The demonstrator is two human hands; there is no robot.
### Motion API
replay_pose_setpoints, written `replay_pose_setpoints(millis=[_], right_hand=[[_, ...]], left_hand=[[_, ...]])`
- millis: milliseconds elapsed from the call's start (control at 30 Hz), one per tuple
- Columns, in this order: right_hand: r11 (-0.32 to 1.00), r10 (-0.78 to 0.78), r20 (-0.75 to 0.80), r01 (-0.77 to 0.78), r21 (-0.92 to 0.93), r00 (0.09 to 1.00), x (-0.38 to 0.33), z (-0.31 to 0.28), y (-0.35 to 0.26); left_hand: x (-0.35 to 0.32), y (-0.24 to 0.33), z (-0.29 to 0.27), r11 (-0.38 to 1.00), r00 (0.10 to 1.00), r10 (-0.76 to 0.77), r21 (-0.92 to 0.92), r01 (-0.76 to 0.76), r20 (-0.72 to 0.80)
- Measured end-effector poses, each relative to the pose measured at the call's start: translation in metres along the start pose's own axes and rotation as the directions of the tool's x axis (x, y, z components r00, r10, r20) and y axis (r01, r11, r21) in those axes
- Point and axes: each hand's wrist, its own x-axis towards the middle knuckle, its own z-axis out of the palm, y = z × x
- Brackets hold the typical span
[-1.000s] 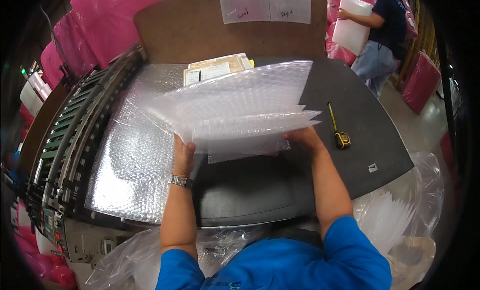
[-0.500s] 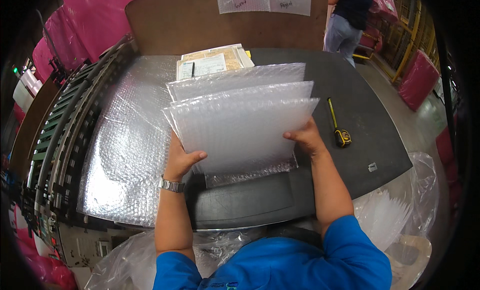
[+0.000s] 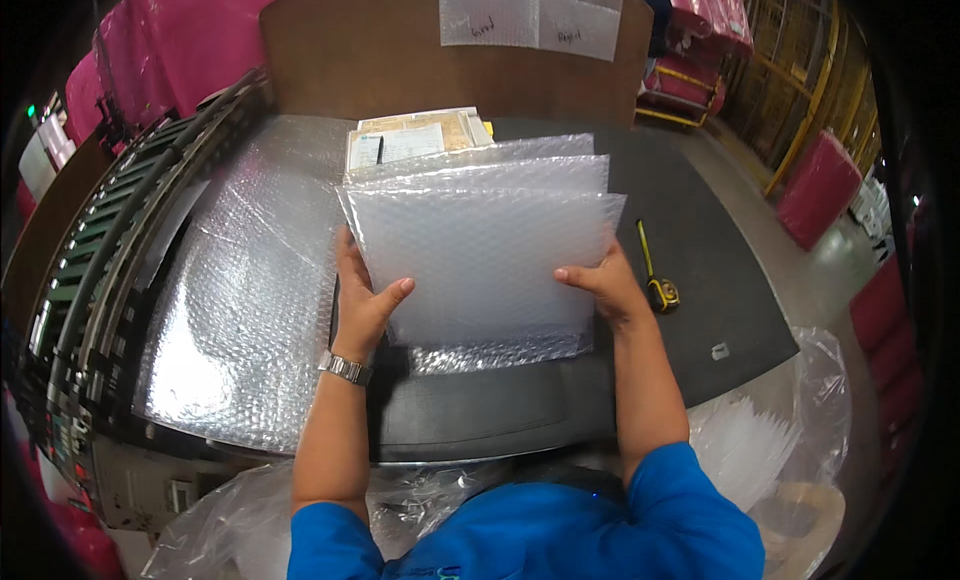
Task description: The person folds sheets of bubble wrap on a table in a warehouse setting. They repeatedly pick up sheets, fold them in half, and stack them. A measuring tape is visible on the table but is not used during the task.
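Both hands are clamped on the stack of bubble-wrap sheets (image 3: 480, 260), left hand (image 3: 365, 300) pinching the left edge with thumb on top, right hand (image 3: 605, 285) doing the same on the right edge, a firm grip on either side. And look at the change: a second ago those sheets were fanned out and skewed, now they are squared up into a much tidier pile, only three stepped top edges showing (the lowest sheet pokes out, crinkled, at the bottom). My read is that the aligning is nearly done. The stack is held just above the dark surface (image 3: 700, 270), in front of the person's chest. To its left lies a wide bubble-wrap web (image 3: 250, 300) beside the roller machine (image 3: 110, 270); behind it, papers (image 3: 415, 135); to the right, a yellow tape measure (image 3: 660, 290).
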Motion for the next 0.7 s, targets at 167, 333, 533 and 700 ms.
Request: replay_pose_setpoints(millis=[167, 333, 533, 700], right_hand=[[0.799, -0.178, 0.304, 0.318, -0.511, 0.936, 0.019, 0.001, -0.116], [0.470, 0.129, 0.576, 0.462, -0.752, 0.807, 0.032, 0.065, -0.175], [0.290, 0.253, 0.622, 0.555, -0.780, 0.741, 0.038, 0.098, -0.145], [0.221, 0.089, 0.687, 0.658, -0.720, 0.721, 0.024, 0.103, -0.143]], left_hand=[[-0.001, 0.010, -0.019, 0.853, 0.909, 0.401, 0.409, -0.324, -0.116], [-0.003, 0.013, -0.019, 0.865, 0.922, 0.357, 0.319, -0.387, 0.153], [-0.008, 0.010, 0.012, 0.996, 0.962, -0.049, -0.055, 0.066, 0.270], [-0.013, 0.015, 0.009, 0.979, 0.933, -0.148, -0.084, 0.185, 0.327]])
